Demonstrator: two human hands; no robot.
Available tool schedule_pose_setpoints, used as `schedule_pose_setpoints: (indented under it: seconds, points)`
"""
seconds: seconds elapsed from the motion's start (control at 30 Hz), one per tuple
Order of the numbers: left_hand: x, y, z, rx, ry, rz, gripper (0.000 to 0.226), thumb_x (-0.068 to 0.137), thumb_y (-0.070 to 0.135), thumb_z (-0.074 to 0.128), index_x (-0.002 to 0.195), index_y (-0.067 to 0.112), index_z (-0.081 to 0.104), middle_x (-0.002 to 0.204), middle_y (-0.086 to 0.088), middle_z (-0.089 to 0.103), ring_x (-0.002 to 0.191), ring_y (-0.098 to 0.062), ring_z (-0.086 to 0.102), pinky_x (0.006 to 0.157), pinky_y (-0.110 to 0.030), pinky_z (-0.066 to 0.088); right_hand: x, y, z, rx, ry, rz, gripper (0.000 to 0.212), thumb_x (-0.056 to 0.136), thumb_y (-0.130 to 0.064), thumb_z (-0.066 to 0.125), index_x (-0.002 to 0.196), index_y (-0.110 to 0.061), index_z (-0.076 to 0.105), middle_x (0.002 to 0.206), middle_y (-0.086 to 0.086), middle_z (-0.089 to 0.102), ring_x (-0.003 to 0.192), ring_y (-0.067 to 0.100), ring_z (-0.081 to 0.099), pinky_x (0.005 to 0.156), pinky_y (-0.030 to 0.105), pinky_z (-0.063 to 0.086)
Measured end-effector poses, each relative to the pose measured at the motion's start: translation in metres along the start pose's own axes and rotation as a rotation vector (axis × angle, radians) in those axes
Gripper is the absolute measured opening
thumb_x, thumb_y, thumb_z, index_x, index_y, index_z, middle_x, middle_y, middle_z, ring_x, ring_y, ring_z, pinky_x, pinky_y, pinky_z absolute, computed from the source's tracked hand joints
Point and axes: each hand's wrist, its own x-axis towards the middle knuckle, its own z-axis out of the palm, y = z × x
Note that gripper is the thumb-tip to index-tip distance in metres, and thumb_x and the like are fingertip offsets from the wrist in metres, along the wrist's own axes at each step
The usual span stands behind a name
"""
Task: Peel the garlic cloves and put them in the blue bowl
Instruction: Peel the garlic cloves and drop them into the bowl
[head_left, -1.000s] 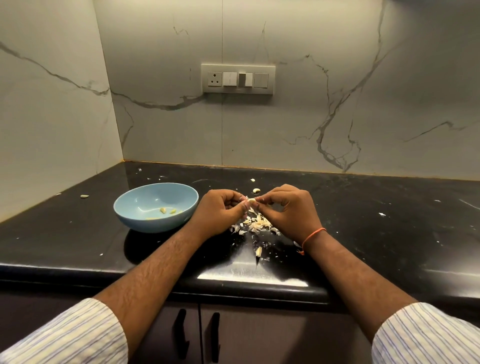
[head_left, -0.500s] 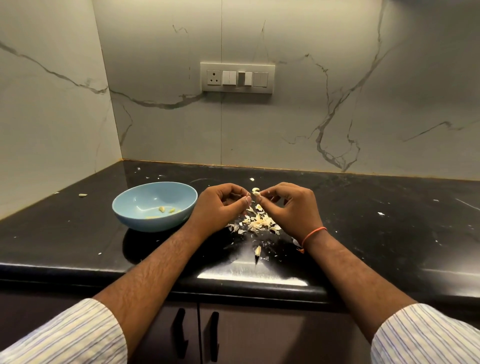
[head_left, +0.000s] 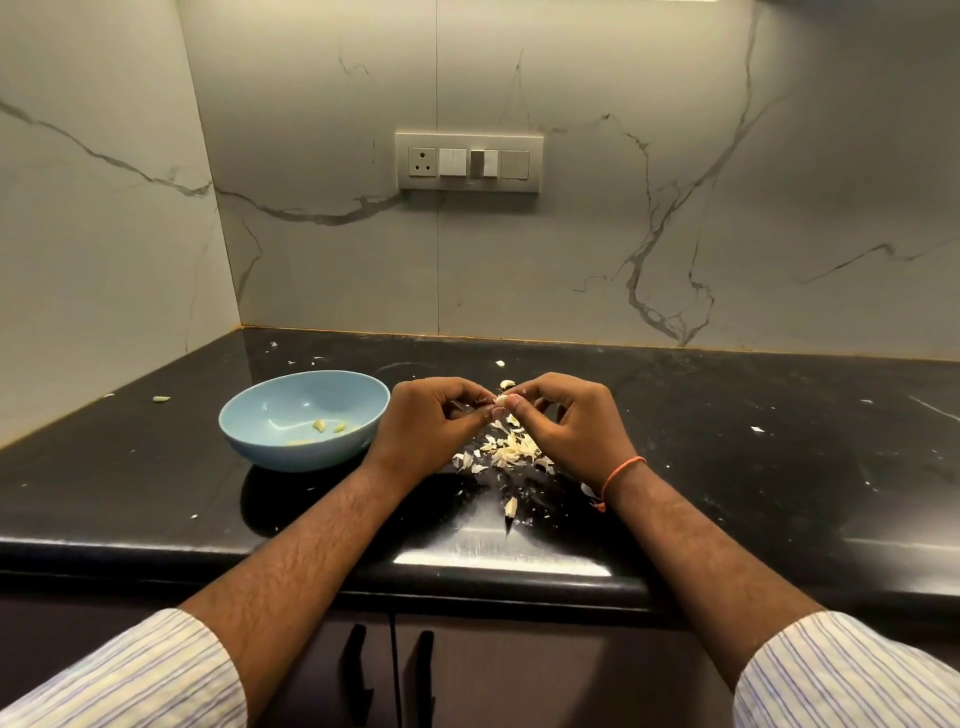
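Striped sleeves (head_left: 119, 675) (orange wrist thread (head_left: 621, 470))

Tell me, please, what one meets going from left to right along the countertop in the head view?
Stray garlic piece → blue bowl → left hand → garlic clove pinched between both hands → right hand → white peel scrap.

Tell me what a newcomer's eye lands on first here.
First, the two hands meeting at the middle of the black counter: left hand and right hand pinch a garlic clove between their fingertips. Just below them lies a pale heap of peels. To the left stands the blue bowl with a few peeled pieces inside.
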Motion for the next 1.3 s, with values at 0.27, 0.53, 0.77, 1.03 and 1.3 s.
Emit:
schedule_pose_setpoints:
  seconds: [0.27, 0.53, 0.77, 1.03, 1.3]
  points:
    - [0.006, 0.022, -0.011, 0.118, 0.004, 0.088, 0.016, 0.091, 0.021, 0.083, 0.107, 0.018, 0.082, 0.090, 0.010, 0.079, 0.075, -0.005, 0.074, 0.069, -0.032, 0.063, 0.004, -0.008, -0.004, 0.109, 0.070, -0.007, 0.007, 0.094, -0.023, 0.080, 0.099, -0.019, 0.083, 0.089, -0.009, 0.076, 0.074, 0.011, 0.066, 0.063, 0.018, 0.048]
    - [0.018, 0.028, -0.090, 0.333, -0.103, 0.082, 0.012, 0.091, 0.018, 0.081, 0.101, 0.025, 0.083, 0.089, 0.016, 0.077, 0.077, -0.001, 0.071, 0.075, -0.016, 0.055, 0.029, -0.046, 0.024, 0.182, -0.076, 0.097, 0.008, 0.092, -0.031, 0.081, 0.094, -0.024, 0.083, 0.080, -0.013, 0.076, 0.070, 0.003, 0.065, 0.064, 0.020, 0.051]
    - [0.006, 0.004, -0.149, 0.510, -0.159, -0.046, 0.015, 0.092, 0.030, 0.081, 0.105, 0.025, 0.084, 0.092, 0.010, 0.080, 0.076, 0.001, 0.069, 0.074, -0.022, 0.056, 0.047, -0.095, 0.081, 0.113, -0.229, 0.170, 0.008, 0.091, -0.030, 0.081, 0.097, -0.025, 0.084, 0.070, -0.018, 0.069, 0.059, -0.006, 0.059, 0.061, 0.008, 0.044]
    - [-0.006, 0.005, -0.144, 0.462, -0.150, -0.084, 0.018, 0.093, 0.018, 0.073, 0.102, 0.029, 0.083, 0.089, 0.012, 0.079, 0.076, 0.001, 0.070, 0.079, -0.029, 0.062, 0.042, -0.096, 0.059, 0.028, -0.239, 0.212, 0.017, 0.096, -0.021, 0.075, 0.111, -0.022, 0.083, 0.097, -0.008, 0.080, 0.080, 0.000, 0.069, 0.076, 0.012, 0.051]
    - [-0.007, 0.031, -0.053, 0.473, -0.443, 0.035, 0.038, 0.092, 0.058, 0.067, 0.110, 0.025, 0.074, 0.098, 0.009, 0.068, 0.087, -0.009, 0.064, 0.080, -0.031, 0.058, 0.019, -0.041, -0.027, -0.416, -0.452, 0.349, 0.035, 0.095, -0.046, 0.071, 0.128, -0.032, 0.074, 0.126, -0.008, 0.074, 0.113, 0.013, 0.069, 0.098, 0.029, 0.052]
